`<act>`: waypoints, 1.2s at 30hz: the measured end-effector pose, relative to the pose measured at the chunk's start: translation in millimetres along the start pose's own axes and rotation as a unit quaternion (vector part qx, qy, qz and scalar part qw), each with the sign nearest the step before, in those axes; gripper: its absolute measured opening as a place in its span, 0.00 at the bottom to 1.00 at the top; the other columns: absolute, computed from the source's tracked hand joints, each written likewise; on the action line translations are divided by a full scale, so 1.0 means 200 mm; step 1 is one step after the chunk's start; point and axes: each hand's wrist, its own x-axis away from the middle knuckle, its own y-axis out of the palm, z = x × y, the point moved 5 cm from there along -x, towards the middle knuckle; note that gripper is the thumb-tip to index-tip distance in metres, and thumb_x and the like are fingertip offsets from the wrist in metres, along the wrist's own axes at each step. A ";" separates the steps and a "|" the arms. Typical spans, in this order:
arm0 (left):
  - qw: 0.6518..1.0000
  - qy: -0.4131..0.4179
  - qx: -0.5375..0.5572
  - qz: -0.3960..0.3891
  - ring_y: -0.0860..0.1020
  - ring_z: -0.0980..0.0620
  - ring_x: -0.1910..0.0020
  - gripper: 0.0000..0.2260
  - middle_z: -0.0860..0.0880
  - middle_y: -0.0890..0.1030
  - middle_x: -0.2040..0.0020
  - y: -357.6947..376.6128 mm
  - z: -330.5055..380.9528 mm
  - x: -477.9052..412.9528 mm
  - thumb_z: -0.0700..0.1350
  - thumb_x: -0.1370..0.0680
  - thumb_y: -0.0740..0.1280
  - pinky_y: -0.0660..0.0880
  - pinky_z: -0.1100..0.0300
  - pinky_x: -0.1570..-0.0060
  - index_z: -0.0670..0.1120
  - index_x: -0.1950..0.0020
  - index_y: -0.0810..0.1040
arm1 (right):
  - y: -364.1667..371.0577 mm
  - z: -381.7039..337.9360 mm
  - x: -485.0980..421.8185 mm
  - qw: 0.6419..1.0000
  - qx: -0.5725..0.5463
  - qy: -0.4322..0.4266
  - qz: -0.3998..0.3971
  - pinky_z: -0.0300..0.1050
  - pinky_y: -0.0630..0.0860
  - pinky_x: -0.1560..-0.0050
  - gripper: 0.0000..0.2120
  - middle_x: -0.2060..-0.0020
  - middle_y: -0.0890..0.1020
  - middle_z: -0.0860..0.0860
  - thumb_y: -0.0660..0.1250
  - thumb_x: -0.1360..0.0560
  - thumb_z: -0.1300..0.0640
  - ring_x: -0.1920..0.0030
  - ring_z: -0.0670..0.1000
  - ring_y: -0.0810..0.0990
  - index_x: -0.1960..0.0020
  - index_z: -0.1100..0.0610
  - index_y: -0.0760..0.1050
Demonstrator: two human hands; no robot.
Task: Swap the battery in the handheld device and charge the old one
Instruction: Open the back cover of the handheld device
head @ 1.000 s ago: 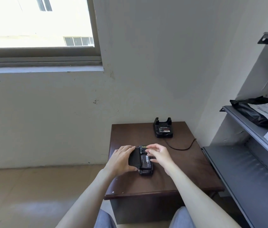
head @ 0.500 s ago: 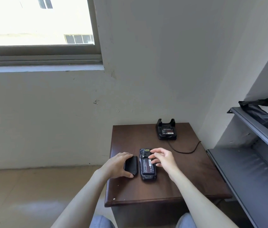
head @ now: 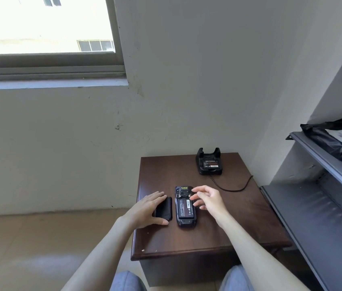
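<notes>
The black handheld device [head: 185, 222] lies face down on the small brown table [head: 208, 236], its back uncovered so a battery [head: 184, 207] with a white label shows inside. Its black back cover [head: 164, 207] rests flat just left of it, with my left hand [head: 147, 208] lying over the cover's left side, thumb at its near edge. My right hand [head: 207, 198] hovers with fingers spread over the device's upper right, holding nothing. A black charging cradle [head: 209, 162] with another battery [head: 210, 163] in it stands at the table's far edge.
A black cable [head: 232, 187] runs from the cradle across the table to the right. Grey metal shelving [head: 317, 217] stands close on the right, with a black parcel [head: 331, 139] on its upper shelf. The wall and a window are behind the table.
My left hand has carried the back cover off the device and set it down to the left. My right hand has lifted slightly from the battery, fingers spread.
</notes>
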 end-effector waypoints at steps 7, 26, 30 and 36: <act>0.998 0.043 -0.009 0.036 0.54 0.52 0.19 0.38 0.52 0.58 0.18 0.00 0.17 -0.01 0.65 0.24 0.65 0.55 0.49 0.21 0.50 0.19 0.59 | -0.04 0.00 0.05 0.991 0.122 -0.054 -0.017 0.41 0.78 0.63 0.11 0.56 0.87 0.48 0.64 0.22 0.63 0.61 0.47 0.82 0.50 0.51 0.82; 0.995 0.085 -0.037 0.047 0.66 0.48 0.27 0.30 0.48 0.72 0.26 0.03 0.35 -0.10 0.55 0.20 0.68 0.65 0.55 0.29 0.47 0.21 0.64 | -0.03 0.03 0.07 0.898 0.384 -0.182 -0.113 0.47 0.70 0.31 0.25 0.38 0.77 0.37 0.76 0.30 0.47 0.34 0.41 0.73 0.35 0.44 0.75; 0.993 0.090 -0.065 0.050 0.67 0.47 0.29 0.33 0.47 0.73 0.28 0.02 0.36 -0.10 0.57 0.20 0.66 0.66 0.54 0.32 0.48 0.19 0.59 | -0.02 0.01 0.08 0.882 0.408 -0.212 -0.105 0.45 0.71 0.33 0.29 0.36 0.77 0.41 0.75 0.29 0.46 0.33 0.43 0.72 0.30 0.45 0.72; 0.995 0.071 -0.046 0.052 0.70 0.45 0.32 0.35 0.43 0.73 0.31 0.00 0.38 -0.09 0.57 0.20 0.67 0.66 0.55 0.34 0.49 0.18 0.55 | -0.02 0.01 0.11 0.851 0.453 -0.248 -0.093 0.42 0.72 0.35 0.32 0.32 0.76 0.47 0.71 0.25 0.43 0.33 0.47 0.75 0.26 0.50 0.65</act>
